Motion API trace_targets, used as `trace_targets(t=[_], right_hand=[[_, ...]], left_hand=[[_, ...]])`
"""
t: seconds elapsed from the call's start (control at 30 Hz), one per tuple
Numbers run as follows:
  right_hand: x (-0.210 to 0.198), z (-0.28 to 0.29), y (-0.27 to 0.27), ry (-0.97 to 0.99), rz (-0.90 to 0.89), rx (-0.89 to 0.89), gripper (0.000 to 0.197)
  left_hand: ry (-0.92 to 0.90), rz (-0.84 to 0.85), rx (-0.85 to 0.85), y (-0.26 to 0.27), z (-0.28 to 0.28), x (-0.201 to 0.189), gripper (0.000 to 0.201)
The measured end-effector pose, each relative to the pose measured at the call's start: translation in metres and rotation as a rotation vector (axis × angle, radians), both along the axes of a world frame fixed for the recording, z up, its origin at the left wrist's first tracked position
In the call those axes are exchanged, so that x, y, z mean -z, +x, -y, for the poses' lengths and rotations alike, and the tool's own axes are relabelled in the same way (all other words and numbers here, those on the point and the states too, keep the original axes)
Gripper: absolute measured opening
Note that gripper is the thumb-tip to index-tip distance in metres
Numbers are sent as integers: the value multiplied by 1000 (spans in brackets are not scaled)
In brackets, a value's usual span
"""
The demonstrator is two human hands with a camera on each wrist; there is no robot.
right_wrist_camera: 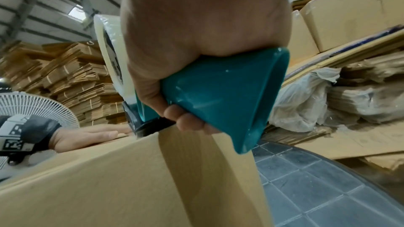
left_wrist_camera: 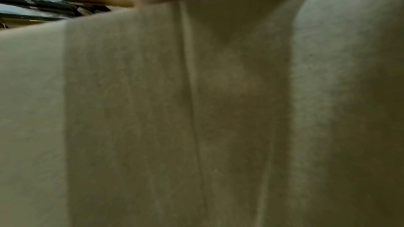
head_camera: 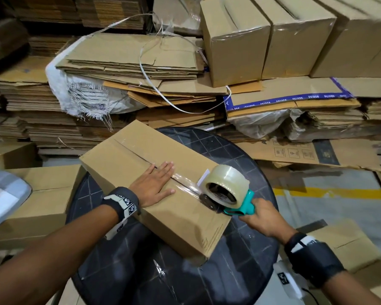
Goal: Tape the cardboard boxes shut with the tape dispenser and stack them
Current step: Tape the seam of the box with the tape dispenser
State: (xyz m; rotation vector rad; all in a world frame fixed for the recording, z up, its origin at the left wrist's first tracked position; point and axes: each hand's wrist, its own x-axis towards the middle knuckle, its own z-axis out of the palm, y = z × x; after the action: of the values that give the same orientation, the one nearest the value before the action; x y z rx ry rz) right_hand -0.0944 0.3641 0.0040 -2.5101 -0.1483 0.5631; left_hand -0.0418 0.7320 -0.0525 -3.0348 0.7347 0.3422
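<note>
- The box [head_camera: 128, 164] lies on the round black table [head_camera: 246, 155], flaps closed, clear tape along the near part of its top seam.
- Your left hand [head_camera: 154, 183] lies flat on the lid, fingers straight and together (over the seam).
- Your right hand [head_camera: 262, 219] has its fingers wrapped round the teal dispenser [head_camera: 229, 192], its front end touching the lid at the box's near edge.
- Taped boxes [head_camera: 271, 38] stand behind on flattened cardboard [head_camera: 136, 60].
</note>
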Motion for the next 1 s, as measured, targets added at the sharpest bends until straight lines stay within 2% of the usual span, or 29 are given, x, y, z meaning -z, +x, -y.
trace_targets(t=[0.07, 0.23, 0.37, 0.5, 0.6, 0.7, 0.9, 1.0], right_hand=[[-3, -1, 0, -1, 18, -29, 15], [-12, -1, -2, -28, 82, -54, 27], [-11, 4, -4, -63, 103, -67, 40], [-14, 8, -9, -36, 89, -39, 34], [-16, 6, -14, -20, 99, -40, 25], [-12, 6, -17, -17, 117, -35, 24], [-9, 6, -18, -5, 117, -26, 27], [-8, 8, -19, 28, 103, -11, 21]], left_hand=[[4, 36, 15, -7, 9, -3, 97], [-70, 2, 52, -42, 68, 2, 108], [-154, 0, -119, -62, 97, 11, 111], [-195, -39, -176, -81, 123, 4, 123], [-166, -35, -204, -89, 139, 5, 134], [-135, -39, -248, -93, 149, 6, 141], [-109, -68, -298, -94, 155, 5, 129], [-120, -55, -322, -95, 158, 2, 124]])
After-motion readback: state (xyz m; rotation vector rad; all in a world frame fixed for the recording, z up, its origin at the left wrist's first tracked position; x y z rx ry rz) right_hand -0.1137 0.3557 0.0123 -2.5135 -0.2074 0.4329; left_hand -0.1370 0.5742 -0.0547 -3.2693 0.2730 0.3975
